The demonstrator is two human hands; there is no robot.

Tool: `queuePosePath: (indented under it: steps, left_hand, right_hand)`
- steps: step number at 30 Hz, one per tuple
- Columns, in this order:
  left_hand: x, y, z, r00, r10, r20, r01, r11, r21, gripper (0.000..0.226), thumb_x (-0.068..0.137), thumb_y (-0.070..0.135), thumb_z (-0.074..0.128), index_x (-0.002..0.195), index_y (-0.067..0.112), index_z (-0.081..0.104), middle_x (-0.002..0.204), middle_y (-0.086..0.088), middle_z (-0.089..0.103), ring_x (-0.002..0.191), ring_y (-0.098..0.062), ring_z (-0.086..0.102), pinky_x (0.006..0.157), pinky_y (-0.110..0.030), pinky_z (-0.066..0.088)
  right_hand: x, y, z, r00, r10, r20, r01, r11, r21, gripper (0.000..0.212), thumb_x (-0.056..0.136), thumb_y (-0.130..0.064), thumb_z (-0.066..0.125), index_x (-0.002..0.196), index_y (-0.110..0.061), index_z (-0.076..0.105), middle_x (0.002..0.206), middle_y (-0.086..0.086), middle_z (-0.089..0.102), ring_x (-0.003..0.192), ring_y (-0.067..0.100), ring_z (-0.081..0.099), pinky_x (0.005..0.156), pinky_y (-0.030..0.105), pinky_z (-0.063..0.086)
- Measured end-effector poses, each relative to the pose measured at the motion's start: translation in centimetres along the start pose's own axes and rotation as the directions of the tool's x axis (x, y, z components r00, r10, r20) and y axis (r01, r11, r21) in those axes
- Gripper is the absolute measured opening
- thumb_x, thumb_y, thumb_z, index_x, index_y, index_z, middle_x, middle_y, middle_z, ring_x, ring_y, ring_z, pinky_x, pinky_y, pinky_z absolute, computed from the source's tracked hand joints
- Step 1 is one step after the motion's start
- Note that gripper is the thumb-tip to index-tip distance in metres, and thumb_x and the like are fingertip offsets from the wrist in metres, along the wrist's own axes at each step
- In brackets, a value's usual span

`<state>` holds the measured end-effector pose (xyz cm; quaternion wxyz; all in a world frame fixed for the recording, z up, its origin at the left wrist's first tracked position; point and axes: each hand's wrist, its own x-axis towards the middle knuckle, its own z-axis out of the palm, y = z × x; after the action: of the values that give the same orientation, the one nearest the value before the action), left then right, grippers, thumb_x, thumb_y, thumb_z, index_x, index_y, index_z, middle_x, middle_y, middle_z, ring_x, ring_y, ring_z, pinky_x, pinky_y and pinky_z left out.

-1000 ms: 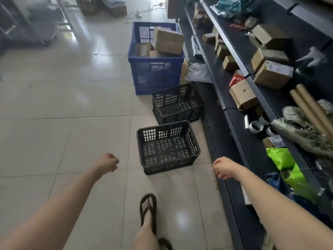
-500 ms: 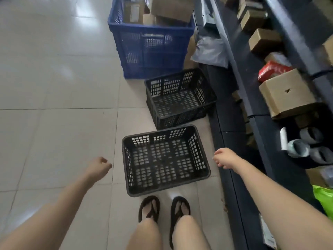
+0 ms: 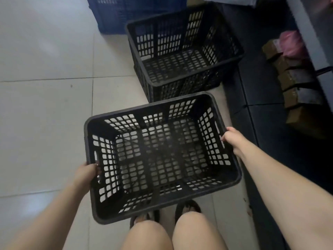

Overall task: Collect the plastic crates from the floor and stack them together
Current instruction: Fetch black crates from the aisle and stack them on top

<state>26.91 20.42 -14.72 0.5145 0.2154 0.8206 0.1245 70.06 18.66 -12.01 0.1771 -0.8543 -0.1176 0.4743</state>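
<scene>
A black slotted plastic crate [image 3: 232,179], the near crate, fills the middle of the view, right in front of my knees. My left hand [image 3: 86,173] grips its left rim and my right hand [image 3: 232,138] grips its right rim, fingers curled over the edge. A second black crate [image 3: 232,58], the far crate, stands on the floor just beyond it, empty and upright. The near crate's far edge overlaps the far crate's front wall in the image. Whether the near crate is off the floor I cannot tell.
A blue crate [image 3: 111,24] stands behind the far crate at the top edge. A dark low shelf unit [image 3: 266,109] runs along the right, with brown boxes [image 3: 295,82] and a pink bag [image 3: 292,42]. Pale floor tiles [image 3: 45,114] spread to the left.
I have stepped up to the near crate and bent over it. Both hands, free and apart before, now hold its side rims.
</scene>
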Motion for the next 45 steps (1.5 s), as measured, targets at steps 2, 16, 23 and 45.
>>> queuePosePath:
  steps: [2, 16, 23, 45]
  left_hand:
    - [-2.7, 1.7, -2.1, 0.999, 0.007, -0.032, -0.007, 1.000, 0.003, 0.026, 0.090, -0.008, 0.038, 0.083, 0.008, 0.056, 0.069, -0.007, 0.051, 0.058, -0.016, 0.046, 0.038, -0.018, 0.046]
    - [-31.5, 14.5, -16.6, 0.954, 0.258, 0.152, -0.284, 0.941, 0.183, 0.024, 0.093, 0.005, 0.046, 0.114, 0.001, 0.055, 0.073, -0.011, 0.053, 0.062, -0.022, 0.050, 0.048, -0.027, 0.049]
    - [-41.6, 14.2, -16.8, 0.785, 0.418, 0.457, -0.558, 0.798, 0.228, 0.011, 0.092, 0.007, 0.050, 0.101, 0.002, 0.055, 0.072, -0.012, 0.053, 0.060, -0.023, 0.048, 0.058, -0.033, 0.045]
    - [-79.1, -36.2, -9.9, 0.406, 0.167, 0.898, -0.851, 0.428, 0.305, 0.023, 0.091, 0.013, 0.057, 0.069, 0.005, 0.055, 0.042, -0.003, 0.052, 0.032, -0.013, 0.048, 0.032, -0.018, 0.042]
  right_hand:
    - [-3.1, -0.9, -2.0, 1.000, -0.015, 0.001, 0.015, 1.000, 0.020, 0.066, 0.077, 0.014, 0.033, 0.136, -0.016, 0.045, 0.093, 0.011, 0.056, 0.082, 0.026, 0.055, 0.065, 0.033, 0.050]
    - [-35.9, 1.4, -20.5, 0.991, 0.096, -0.096, -0.064, 0.956, 0.287, 0.035, 0.070, 0.015, 0.036, 0.083, -0.005, 0.061, 0.058, 0.014, 0.044, 0.050, 0.025, 0.043, 0.052, 0.026, 0.033]
    - [-50.4, 14.9, -22.8, 0.939, 0.259, -0.226, -0.099, 0.835, 0.542, 0.030, 0.080, 0.014, 0.038, 0.073, -0.011, 0.053, 0.054, 0.014, 0.049, 0.038, 0.021, 0.045, 0.045, 0.025, 0.033]
    - [-99.6, 81.5, -17.4, 0.650, 0.738, -0.181, -0.012, 0.249, 0.968, 0.022, 0.078, 0.011, 0.035, 0.071, -0.004, 0.049, 0.065, 0.016, 0.049, 0.033, 0.018, 0.049, 0.034, 0.016, 0.039]
